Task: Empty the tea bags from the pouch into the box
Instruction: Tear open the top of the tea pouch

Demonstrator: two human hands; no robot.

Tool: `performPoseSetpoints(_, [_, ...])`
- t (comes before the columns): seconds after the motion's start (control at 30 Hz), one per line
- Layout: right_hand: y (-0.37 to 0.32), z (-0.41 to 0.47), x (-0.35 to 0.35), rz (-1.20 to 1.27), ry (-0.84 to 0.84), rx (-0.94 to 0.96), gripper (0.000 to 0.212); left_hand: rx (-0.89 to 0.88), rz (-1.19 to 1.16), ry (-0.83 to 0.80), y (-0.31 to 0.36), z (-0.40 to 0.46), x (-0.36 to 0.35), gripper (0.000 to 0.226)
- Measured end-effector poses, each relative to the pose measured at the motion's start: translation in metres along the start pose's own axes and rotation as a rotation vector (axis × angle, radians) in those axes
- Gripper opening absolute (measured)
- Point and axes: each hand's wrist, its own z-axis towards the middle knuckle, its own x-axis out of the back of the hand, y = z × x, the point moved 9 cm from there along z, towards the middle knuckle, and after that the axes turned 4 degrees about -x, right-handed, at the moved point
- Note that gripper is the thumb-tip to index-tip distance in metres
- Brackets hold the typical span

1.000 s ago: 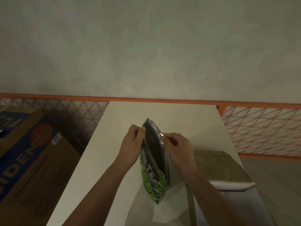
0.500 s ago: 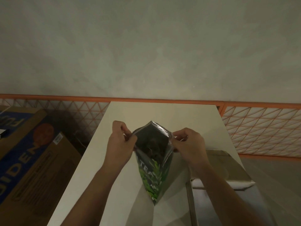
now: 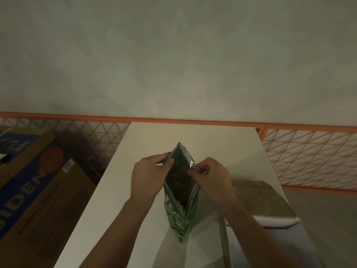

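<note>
A green tea pouch [image 3: 178,213] with a silver inner lining stands upright over the white table [image 3: 146,140], its mouth spread open and dark inside. My left hand [image 3: 148,176] pinches the left lip of the mouth. My right hand [image 3: 209,177] pinches the right lip. Both hands hold the pouch above the table's middle. The contents are too dark to make out. An open box [image 3: 268,202] with a pale flap sits on the table to the right, partly hidden by my right forearm.
A large cardboard carton [image 3: 29,192] with blue print stands on the floor left of the table. An orange lattice fence [image 3: 309,159] runs along the wall behind the table. The table's far half is bare.
My hands pulled the pouch's lips apart, so the mouth went from nearly flat to spread open. The opening now looks narrower and longer than half a second ago.
</note>
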Motion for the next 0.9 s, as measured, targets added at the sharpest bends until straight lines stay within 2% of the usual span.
performPoseSetpoints(0.13, [-0.006,0.005,0.005,-0.062,0.001,0.000,0.020,-0.016,0.072,0.044,0.001,0.004,0.004,0.022])
performPoseSetpoints(0.27, [-0.001,0.013,0.018,-0.045,0.003,-0.029,0.017,-0.041,0.139,0.088,0.000,0.008,0.017,0.024])
performPoseSetpoints(0.4, [-0.009,0.011,0.023,-0.085,0.046,0.027,0.011,-0.053,0.138,0.079,0.003,0.011,0.018,0.024])
performPoseSetpoints(0.53, [-0.010,0.000,0.011,0.063,-0.045,-0.014,0.034,-0.041,0.043,0.025,0.005,0.014,0.009,0.025])
performPoseSetpoints(0.6, [-0.009,-0.011,-0.001,0.195,-0.132,-0.046,0.049,0.004,-0.013,-0.052,0.007,0.009,0.000,0.037])
performPoseSetpoints(0.7, [-0.005,-0.018,-0.012,0.275,-0.134,-0.047,0.060,0.088,-0.078,-0.221,0.008,-0.009,-0.026,0.075])
performPoseSetpoints(0.8, [-0.003,-0.019,-0.015,0.292,-0.091,-0.044,0.061,0.082,-0.064,-0.330,0.015,-0.024,-0.045,0.078])
performPoseSetpoints(0.9, [0.001,-0.019,-0.008,0.317,-0.073,-0.055,0.056,0.101,0.027,-0.341,0.009,-0.022,-0.044,0.085])
